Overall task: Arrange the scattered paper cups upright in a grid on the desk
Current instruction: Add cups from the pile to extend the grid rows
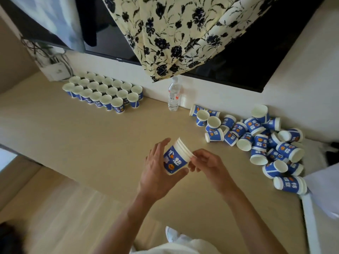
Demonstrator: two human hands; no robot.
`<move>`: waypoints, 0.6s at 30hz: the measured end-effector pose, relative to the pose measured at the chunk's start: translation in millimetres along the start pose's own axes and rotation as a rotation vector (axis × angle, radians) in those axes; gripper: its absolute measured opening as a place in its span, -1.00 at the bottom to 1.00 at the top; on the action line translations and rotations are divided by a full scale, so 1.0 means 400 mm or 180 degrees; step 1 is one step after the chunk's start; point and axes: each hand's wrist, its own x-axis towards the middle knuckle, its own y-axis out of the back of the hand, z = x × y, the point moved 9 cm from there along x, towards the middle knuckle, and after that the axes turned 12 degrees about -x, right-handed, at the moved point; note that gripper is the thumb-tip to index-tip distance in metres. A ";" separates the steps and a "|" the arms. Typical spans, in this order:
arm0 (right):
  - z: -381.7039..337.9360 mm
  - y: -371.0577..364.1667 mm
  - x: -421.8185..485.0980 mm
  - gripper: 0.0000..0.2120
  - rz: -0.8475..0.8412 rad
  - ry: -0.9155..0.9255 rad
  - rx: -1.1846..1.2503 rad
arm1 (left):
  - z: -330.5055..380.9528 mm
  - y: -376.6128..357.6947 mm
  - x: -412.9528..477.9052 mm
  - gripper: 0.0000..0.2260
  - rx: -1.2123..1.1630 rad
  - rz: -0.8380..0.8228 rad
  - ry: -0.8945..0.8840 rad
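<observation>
My left hand point(157, 173) holds a nested stack of blue-and-white paper cups point(176, 158) above the desk point(91, 136), tilted with the rims up and to the right. My right hand point(205, 165) pinches the rims of that stack with its fingertips. Several cups stand upright in a grid point(104, 92) at the back left of the desk. A pile of scattered cups point(256, 138) lies on its sides at the right, against the wall.
A clear water bottle point(174, 96) stands by the wall between grid and pile. A dark screen point(238, 57) hangs above, partly draped with flowered cloth point(174, 33). A white object point(322, 189) sits at the right edge. The floor point(36, 208) lies below the desk's front edge.
</observation>
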 end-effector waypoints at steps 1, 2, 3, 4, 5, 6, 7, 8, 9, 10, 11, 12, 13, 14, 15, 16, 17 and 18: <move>-0.025 -0.034 -0.010 -0.90 -0.0076 0.0017 0.0021 | 0.003 0.019 -0.006 -0.14 -0.0101 -0.0027 0.0017; -0.048 -0.067 -0.018 -0.87 -0.0105 0.0027 0.0056 | 0.003 0.041 -0.012 -0.13 -0.0185 -0.0038 0.0027; -0.070 -0.099 -0.023 -0.85 -0.0116 0.0032 0.0085 | -0.001 0.065 -0.020 -0.14 -0.0238 -0.0028 0.0027; -0.088 -0.128 -0.025 -0.84 -0.0099 0.0035 0.0080 | -0.010 0.091 -0.027 -0.17 -0.0269 0.0004 0.0033; -0.104 -0.158 -0.025 -0.83 -0.0089 0.0051 0.0057 | -0.025 0.119 -0.034 -0.20 -0.0292 0.0065 0.0037; -0.116 -0.192 -0.021 -0.83 -0.0091 0.0063 0.0021 | -0.043 0.154 -0.041 -0.23 -0.0319 0.0152 0.0052; -0.123 -0.221 -0.017 -0.84 -0.0081 0.0055 -0.0002 | -0.059 0.183 -0.047 -0.26 -0.0345 0.0228 0.0073; -0.130 -0.252 -0.010 -0.83 -0.0047 0.0035 -0.0005 | -0.077 0.215 -0.054 -0.27 -0.0369 0.0302 0.0105; -0.135 -0.284 -0.001 -0.78 0.0006 -0.0018 0.0016 | -0.094 0.249 -0.062 -0.28 -0.0397 0.0365 0.0136; -0.133 -0.312 0.010 -0.69 0.0056 -0.0110 0.0059 | -0.106 0.277 -0.068 -0.29 -0.0419 0.0406 0.0161; -0.133 -0.343 0.022 -0.59 0.0072 -0.0206 0.0093 | -0.118 0.307 -0.073 -0.31 -0.0444 0.0449 0.0173; -0.135 -0.378 0.035 -0.49 0.0035 -0.0279 0.0097 | -0.132 0.338 -0.077 -0.33 -0.0468 0.0483 0.0175; -0.139 -0.416 0.049 -0.41 -0.0036 -0.0325 0.0094 | -0.146 0.369 -0.082 -0.33 -0.0478 0.0490 0.0185; -0.142 -0.449 0.063 -0.34 -0.0104 -0.0348 0.0114 | -0.157 0.396 -0.086 -0.32 -0.0478 0.0475 0.0195; -0.148 -0.483 0.077 -0.31 -0.0150 -0.0355 0.0162 | -0.170 0.424 -0.089 -0.31 -0.0483 0.0460 0.0200; -0.154 -0.520 0.090 -0.29 -0.0175 -0.0353 0.0217 | -0.185 0.457 -0.095 -0.31 -0.0500 0.0459 0.0206; -0.160 -0.547 0.100 -0.28 -0.0169 -0.0341 0.0277 | -0.195 0.483 -0.099 -0.32 -0.0506 0.0467 0.0212; -0.168 -0.576 0.110 -0.28 -0.0155 -0.0326 0.0323 | -0.207 0.512 -0.104 -0.33 -0.0497 0.0490 0.0231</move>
